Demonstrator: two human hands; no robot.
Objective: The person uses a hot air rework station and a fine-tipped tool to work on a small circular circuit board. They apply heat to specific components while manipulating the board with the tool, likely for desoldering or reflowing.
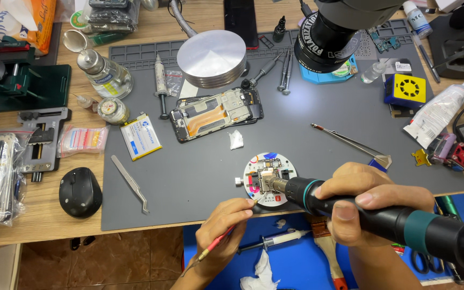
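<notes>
The right hand [369, 201] is closed around the thick black handle of a hot air tool [382, 217] with teal rings. The metal nozzle of the tool points to the left and ends just above a small circuit board [267, 180]. This board is fixed on a round white holder [253, 185], which lies on the grey work mat [200, 172] near the front edge of the table [55, 225].

The left hand [224, 225] pinches thin tweezers with a red grip [218, 241] between the thumb and the fingers. The tip of the tweezers is close to the front rim of the round holder; I cannot tell if it touches it.

Further back on the mat lies an opened phone [217, 114] with its inner parts visible, and a small white piece of tissue [236, 139] is between the phone and the holder. To the left of the phone lies a flat white battery [140, 137], and a second pair of metal tweezers [131, 183] lies below it. A black computer mouse [80, 191] rests on the wooden table, just beside the left edge of the mat. A round metal disc [211, 56] stands behind the phone.
</notes>
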